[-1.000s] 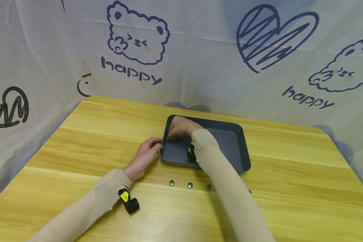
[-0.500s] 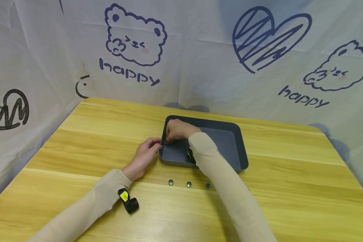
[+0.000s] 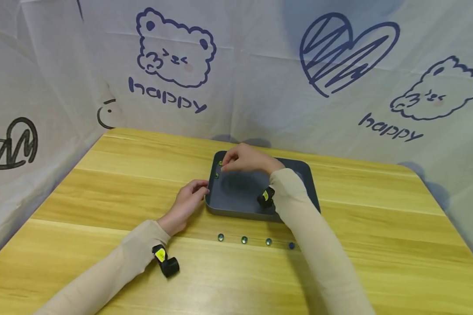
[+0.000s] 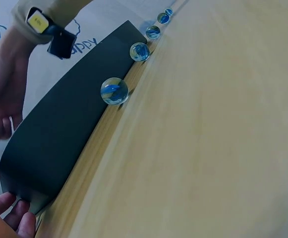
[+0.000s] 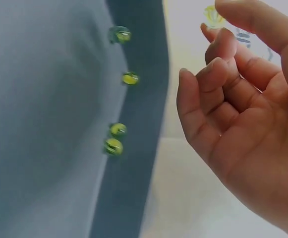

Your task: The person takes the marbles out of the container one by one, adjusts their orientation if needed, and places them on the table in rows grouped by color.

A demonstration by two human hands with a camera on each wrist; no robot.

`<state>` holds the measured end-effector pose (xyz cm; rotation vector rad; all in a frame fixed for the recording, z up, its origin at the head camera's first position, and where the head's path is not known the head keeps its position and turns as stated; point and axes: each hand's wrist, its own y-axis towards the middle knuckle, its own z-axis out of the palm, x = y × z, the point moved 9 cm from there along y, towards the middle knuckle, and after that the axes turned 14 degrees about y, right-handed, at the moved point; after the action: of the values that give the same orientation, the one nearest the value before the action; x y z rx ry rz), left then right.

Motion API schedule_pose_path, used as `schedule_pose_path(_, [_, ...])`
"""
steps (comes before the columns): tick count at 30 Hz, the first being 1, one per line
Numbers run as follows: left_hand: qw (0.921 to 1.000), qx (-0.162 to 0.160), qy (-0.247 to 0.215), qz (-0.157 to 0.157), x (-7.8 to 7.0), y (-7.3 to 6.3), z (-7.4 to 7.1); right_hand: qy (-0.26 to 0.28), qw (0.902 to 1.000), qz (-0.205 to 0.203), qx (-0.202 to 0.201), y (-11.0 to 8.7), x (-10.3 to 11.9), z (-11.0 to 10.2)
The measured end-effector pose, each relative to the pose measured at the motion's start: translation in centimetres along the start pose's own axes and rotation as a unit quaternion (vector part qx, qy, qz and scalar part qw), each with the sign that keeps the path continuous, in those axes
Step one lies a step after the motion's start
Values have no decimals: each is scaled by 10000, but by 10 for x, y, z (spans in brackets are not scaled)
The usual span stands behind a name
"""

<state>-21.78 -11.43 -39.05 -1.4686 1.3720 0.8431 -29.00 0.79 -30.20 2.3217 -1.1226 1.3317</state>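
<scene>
My right hand (image 3: 246, 158) is over the far left part of a dark grey tray (image 3: 236, 210), pinching a clear and yellow marble (image 5: 213, 16) between thumb and index finger. The other fingers curl loosely. Along the tray's left wall, below that hand, lie several marbles with green and yellow in them, among them a green marble (image 3: 217, 175) and a yellow one (image 3: 220, 163). My left hand (image 3: 185, 203) rests on the table outside the tray, its fingertips touching the left wall near the front corner, seen closely in the left wrist view.
Several clear marbles with blue swirls stand in a row on the wooden table (image 3: 102, 210) before the tray, the leftmost marble (image 3: 220, 237) nearest my left hand. My right sleeve (image 3: 319, 240) crosses the tray's front edge. A white printed cloth (image 3: 260, 87) hangs behind the table.
My right hand has lifted from the tray's left wall and shifted right and away from me. Marbles along that wall and a fourth in the table row now show. My left hand stays put.
</scene>
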Motion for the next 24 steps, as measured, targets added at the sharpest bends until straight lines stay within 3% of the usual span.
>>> schedule_pose_path(10, [10000,-26,11,-8,-1,1,1,352,9961,-552,-588,-57,31,-29])
schedule_pose_path(15, [10000,-8,8,-13,-2,2,0,57,9971,-619,-437,-87,35,-29])
schedule_pose_path(24, [10000,42,15,-67,0,-1,-1,-828,9911,-1038,-63,-131,35,-7])
